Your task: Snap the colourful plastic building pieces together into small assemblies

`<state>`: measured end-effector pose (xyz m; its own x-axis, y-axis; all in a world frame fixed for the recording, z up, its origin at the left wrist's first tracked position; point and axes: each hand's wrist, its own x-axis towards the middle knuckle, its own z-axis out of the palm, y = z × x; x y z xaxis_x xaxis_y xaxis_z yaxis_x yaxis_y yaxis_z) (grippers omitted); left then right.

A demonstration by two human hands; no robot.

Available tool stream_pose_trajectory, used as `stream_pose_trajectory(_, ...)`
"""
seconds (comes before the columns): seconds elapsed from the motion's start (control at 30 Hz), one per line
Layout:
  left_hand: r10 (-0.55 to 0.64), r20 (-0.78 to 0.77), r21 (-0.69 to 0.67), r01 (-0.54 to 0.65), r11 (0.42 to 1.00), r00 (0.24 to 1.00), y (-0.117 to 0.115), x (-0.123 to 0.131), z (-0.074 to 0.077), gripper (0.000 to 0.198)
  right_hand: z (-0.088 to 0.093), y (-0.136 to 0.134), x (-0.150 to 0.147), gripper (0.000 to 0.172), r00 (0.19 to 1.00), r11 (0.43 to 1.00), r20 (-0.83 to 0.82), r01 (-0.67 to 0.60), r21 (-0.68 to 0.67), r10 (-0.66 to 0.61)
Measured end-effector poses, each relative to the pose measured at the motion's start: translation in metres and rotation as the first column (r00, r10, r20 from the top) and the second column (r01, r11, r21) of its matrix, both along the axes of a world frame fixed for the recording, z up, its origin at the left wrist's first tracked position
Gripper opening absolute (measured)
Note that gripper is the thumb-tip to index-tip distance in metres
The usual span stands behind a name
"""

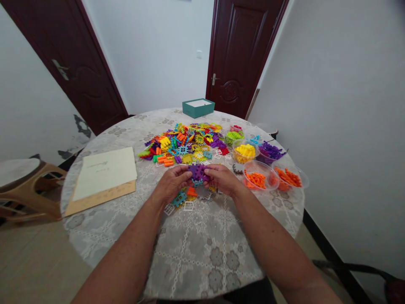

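Head view: left hand [171, 182] and right hand [223, 179], each grip tight on purple piece [198, 171]; pile [186, 145] beyond, bowls [274, 176] beside.

Two bare forearms reach in from 7 and 5 o'clock and converge just above the frame's centre. The left hand [172, 182] and right hand [223, 179] sit knuckles up, thumbs inward, the left at 9 o'clock of the right, fingertips nearly meeting, fingers curled closed in a pinch.
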<state>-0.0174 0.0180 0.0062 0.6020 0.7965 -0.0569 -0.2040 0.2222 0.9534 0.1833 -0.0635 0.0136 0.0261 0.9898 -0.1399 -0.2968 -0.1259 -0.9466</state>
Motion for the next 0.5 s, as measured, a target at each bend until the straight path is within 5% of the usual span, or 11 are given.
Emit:
stream_pose_trajectory(0.27, -0.015, -0.078, 0.031, 0.017, 0.999, 0.997, 0.005, 0.000, -0.009, 0.044, -0.005, 0.002, -0.003, 0.022, 0.997, 1.000, 0.073, 0.009, -0.014, -0.008)
stream_pose_trajectory(0.5, -0.223, -0.128, -0.016, 0.222, 0.975, 0.967, 0.001, -0.002, -0.007, 0.040, -0.011, 0.004, -0.006, 0.027, 0.978, 0.998, 0.201, -0.060, 0.004, 0.058)
